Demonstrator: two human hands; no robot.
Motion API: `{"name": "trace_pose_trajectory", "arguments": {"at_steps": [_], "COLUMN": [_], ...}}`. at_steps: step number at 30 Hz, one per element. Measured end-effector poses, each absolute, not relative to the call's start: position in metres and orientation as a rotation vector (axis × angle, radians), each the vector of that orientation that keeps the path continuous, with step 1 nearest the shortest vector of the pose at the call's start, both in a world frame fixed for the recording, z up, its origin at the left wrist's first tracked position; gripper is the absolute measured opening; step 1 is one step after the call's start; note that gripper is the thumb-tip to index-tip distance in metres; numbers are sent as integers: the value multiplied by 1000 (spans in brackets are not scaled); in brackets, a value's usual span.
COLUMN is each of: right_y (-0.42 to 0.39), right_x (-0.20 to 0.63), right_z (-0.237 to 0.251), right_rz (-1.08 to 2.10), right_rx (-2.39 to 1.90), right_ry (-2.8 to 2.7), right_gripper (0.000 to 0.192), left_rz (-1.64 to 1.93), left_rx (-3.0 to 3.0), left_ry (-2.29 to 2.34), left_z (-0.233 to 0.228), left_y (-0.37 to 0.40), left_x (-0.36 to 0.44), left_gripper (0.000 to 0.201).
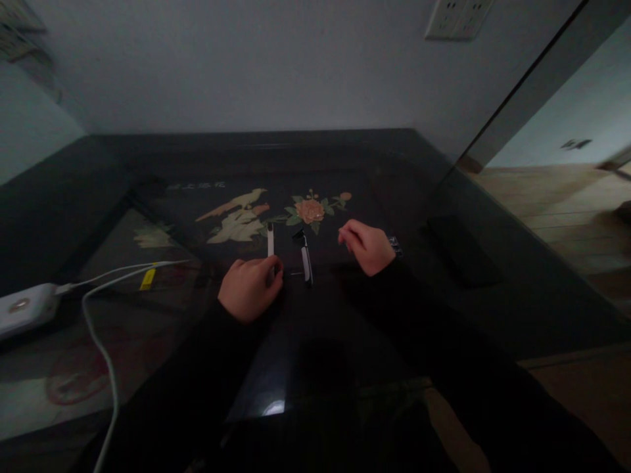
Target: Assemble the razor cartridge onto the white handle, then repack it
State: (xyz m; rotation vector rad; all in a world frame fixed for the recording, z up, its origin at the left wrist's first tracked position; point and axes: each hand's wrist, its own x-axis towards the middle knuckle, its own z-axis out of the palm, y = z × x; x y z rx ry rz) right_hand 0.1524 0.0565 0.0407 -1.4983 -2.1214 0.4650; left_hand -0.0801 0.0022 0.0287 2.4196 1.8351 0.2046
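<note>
Head-worn view, looking forward and down, close over dark glossy table (315,341)

**What you can't actually make out here**

Your left hand (250,288) is curled over the near end of the thin white strip (270,240), so you can't tell how it's gripped or where it ends. Just right of that hand, the dark clip-like thing (305,255) is too dim and small to identify. Your right hand (365,246) has its fingers folded in, so anything inside is hidden. Far left of your left hand, the white device (22,307) is cut off by the edge, same for its cable (106,368) at the bottom. The wall socket (456,16) overhead is cropped too.
</note>
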Motion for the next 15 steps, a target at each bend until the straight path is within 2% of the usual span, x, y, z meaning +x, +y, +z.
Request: {"name": "trace_pose_trajectory", "arguments": {"at_steps": [8,12,15], "right_y": [63,72,79], "right_x": [235,258,268], "right_z": [32,32,27], "right_rz": [369,336,334], "right_rx": [-1631,-1595,-1671], "right_ry": [-1974,-2071,-2238], "right_gripper": [44,30,59], "left_rz": [536,651,608], "left_rx": [2515,2578,2605], "left_ry": [1638,1456,1424], "left_z": [17,10,5], "left_y": [0,-1,-1], "left_x": [-66,-62,-62], "left_gripper": [23,28,35]}}
